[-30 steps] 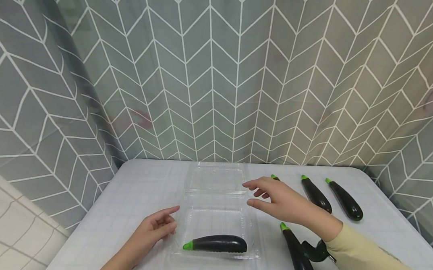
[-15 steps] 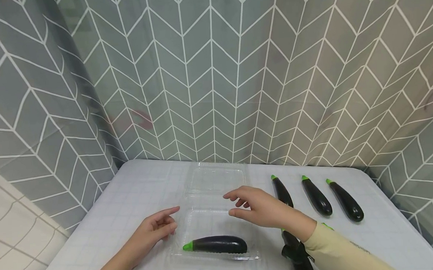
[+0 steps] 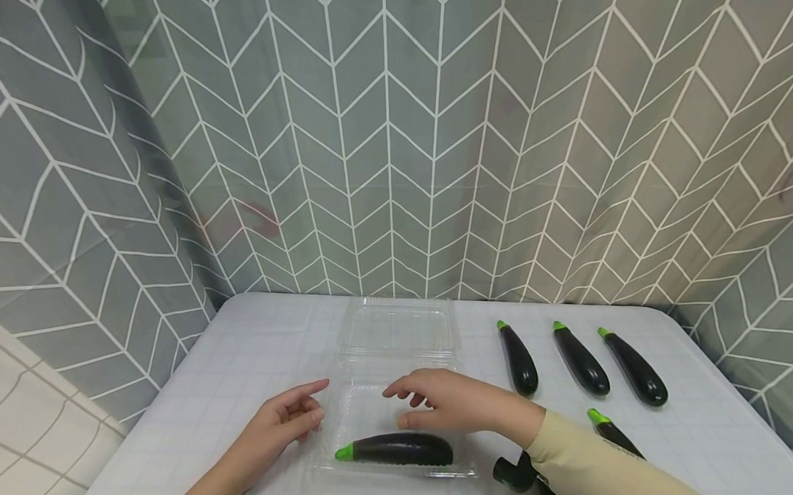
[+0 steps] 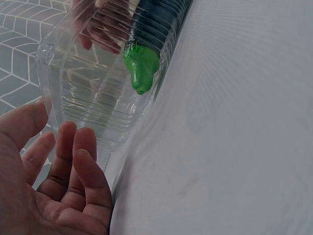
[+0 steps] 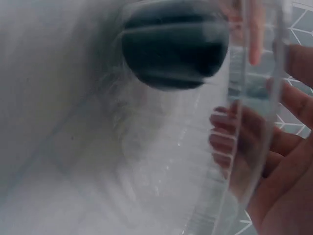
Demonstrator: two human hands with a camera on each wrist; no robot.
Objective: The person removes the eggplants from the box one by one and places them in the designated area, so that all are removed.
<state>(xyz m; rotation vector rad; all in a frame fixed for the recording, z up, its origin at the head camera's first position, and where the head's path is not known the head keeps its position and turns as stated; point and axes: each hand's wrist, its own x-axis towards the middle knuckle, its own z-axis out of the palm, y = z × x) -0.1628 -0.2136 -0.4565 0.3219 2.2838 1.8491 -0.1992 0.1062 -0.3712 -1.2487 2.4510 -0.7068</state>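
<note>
A black eggplant (image 3: 399, 449) with a green stem end lies crosswise near the front of a clear plastic clamshell container (image 3: 360, 403). The container's hinged lid (image 3: 398, 328) is folded back flat behind it. Beside the left wall is my left hand (image 3: 281, 422), fingers loosely bent and holding nothing. In the left wrist view, its fingertips (image 4: 85, 139) are close to the clear wall; whether they touch, I cannot tell. My right hand (image 3: 446, 400) hovers over the container just behind the eggplant, fingers relaxed, nothing held. The right wrist view shows the eggplant's round end (image 5: 176, 46) through the blurred plastic.
Right of the container, several more eggplants lie on the white-covered table (image 3: 268, 342), among them a back-row one (image 3: 520, 362) and a nearer one (image 3: 613, 434), partly hidden by my right sleeve (image 3: 599, 464). A patterned curtain (image 3: 393, 166) hangs behind the table.
My right hand has moved left and nearer, from the container's right side to above it, uncovering an eggplant in the back row. The left hand and the eggplant in the container stay put.
</note>
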